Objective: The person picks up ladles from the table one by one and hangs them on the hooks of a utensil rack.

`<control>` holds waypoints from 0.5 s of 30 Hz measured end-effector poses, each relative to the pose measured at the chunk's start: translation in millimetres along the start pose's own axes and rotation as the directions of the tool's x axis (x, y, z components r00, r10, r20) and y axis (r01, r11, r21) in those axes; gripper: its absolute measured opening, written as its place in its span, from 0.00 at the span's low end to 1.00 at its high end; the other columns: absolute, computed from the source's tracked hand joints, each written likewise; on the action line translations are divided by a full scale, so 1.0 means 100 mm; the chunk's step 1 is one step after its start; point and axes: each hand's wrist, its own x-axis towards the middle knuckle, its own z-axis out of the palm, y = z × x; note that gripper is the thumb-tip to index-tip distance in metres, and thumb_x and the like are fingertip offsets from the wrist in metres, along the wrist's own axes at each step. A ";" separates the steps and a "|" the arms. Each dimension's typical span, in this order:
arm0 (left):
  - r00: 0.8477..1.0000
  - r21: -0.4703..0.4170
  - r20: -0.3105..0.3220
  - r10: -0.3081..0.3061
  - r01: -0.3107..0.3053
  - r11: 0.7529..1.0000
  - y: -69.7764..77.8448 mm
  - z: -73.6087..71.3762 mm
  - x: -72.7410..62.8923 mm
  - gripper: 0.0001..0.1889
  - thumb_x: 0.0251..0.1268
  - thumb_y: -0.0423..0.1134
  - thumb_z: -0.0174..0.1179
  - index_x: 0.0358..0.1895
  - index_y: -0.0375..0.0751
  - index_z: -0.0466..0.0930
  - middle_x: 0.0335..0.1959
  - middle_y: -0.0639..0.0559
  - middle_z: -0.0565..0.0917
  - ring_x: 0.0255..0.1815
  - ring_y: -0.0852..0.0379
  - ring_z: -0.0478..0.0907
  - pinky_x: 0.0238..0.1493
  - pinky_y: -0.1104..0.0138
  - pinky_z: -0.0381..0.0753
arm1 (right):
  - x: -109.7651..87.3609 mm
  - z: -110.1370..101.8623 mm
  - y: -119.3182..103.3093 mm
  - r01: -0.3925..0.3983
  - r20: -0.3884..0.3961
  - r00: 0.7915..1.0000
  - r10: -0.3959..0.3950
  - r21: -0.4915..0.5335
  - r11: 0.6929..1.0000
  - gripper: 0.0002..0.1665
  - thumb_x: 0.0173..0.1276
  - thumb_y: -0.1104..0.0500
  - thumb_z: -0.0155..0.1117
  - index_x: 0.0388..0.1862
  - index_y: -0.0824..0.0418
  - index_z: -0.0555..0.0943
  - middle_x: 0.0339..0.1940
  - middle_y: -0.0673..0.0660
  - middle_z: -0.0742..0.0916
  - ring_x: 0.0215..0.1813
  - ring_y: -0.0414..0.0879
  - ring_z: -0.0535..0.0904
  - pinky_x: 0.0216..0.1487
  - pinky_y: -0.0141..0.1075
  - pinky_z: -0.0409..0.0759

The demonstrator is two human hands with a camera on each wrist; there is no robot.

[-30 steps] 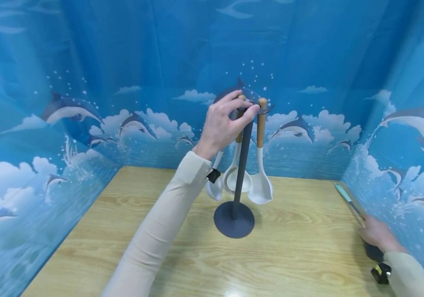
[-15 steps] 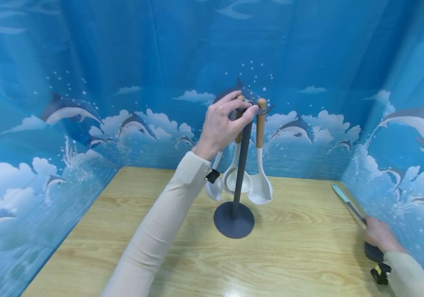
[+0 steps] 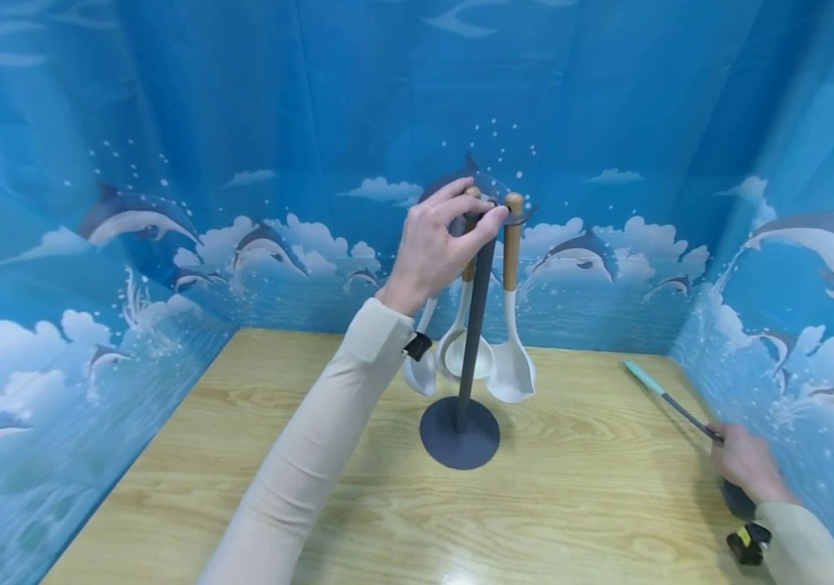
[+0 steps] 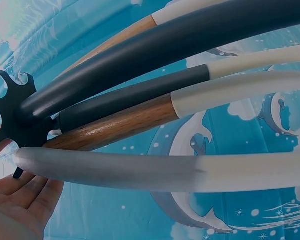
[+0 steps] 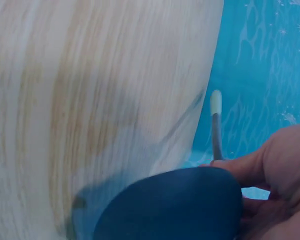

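A dark utensil stand (image 3: 470, 357) rises from a round base mid-table, with white-ended utensils hanging from its hooks. A wide-headed one with a wooden handle (image 3: 512, 252) hangs on the right; a round ladle (image 3: 485, 361) hangs behind the pole. My left hand (image 3: 434, 240) grips the stand's top with thumb and fingers, beside the hook ring (image 4: 20, 112) in the left wrist view. At the table's right, my right hand (image 3: 749, 463) holds a mint-handled utensil (image 3: 687, 414) near its broad dark head (image 5: 170, 205). The handle points away, toward the back; the hand partly hides the head.
The wood-grain table (image 3: 592, 487) meets a blue dolphin-print curtain (image 3: 358, 122) at the back and both sides. The right-hand curtain (image 3: 818, 341) comes close to my right hand. Wrist cameras (image 3: 749, 543) sit on both wrists.
The mint handle has swung leftward, away from the right curtain, as my right hand turned the utensil. My left hand and the stand have hardly moved.
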 end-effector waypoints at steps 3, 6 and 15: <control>1.000 0.000 -0.002 0.002 -0.002 1.000 0.00 0.00 0.00 0.15 0.69 0.51 0.59 0.45 0.48 0.88 0.67 0.48 0.76 0.71 0.55 0.69 0.65 0.61 0.74 | 0.00 0.00 -0.02 0.029 -0.046 0.999 -0.028 0.011 1.000 0.23 0.66 0.70 0.46 0.57 0.85 0.70 0.41 0.80 0.81 0.23 0.48 0.68 0.24 0.38 0.65; 1.000 0.000 -0.003 0.000 0.000 1.000 0.00 0.00 0.00 0.15 0.69 0.52 0.59 0.46 0.48 0.88 0.67 0.48 0.76 0.71 0.54 0.69 0.65 0.61 0.74 | 0.00 0.00 -0.04 0.041 -0.079 0.996 -0.041 0.008 0.999 0.22 0.69 0.68 0.49 0.57 0.82 0.72 0.41 0.79 0.82 0.23 0.47 0.68 0.24 0.38 0.64; 1.000 -0.007 -0.009 0.011 -0.011 1.000 -0.01 0.01 -0.01 0.14 0.69 0.50 0.59 0.45 0.47 0.88 0.67 0.47 0.76 0.70 0.53 0.70 0.63 0.60 0.76 | -0.03 0.06 -0.16 0.061 -0.196 0.979 -0.050 0.050 0.997 0.20 0.74 0.63 0.51 0.58 0.77 0.75 0.35 0.71 0.85 0.22 0.46 0.67 0.22 0.37 0.62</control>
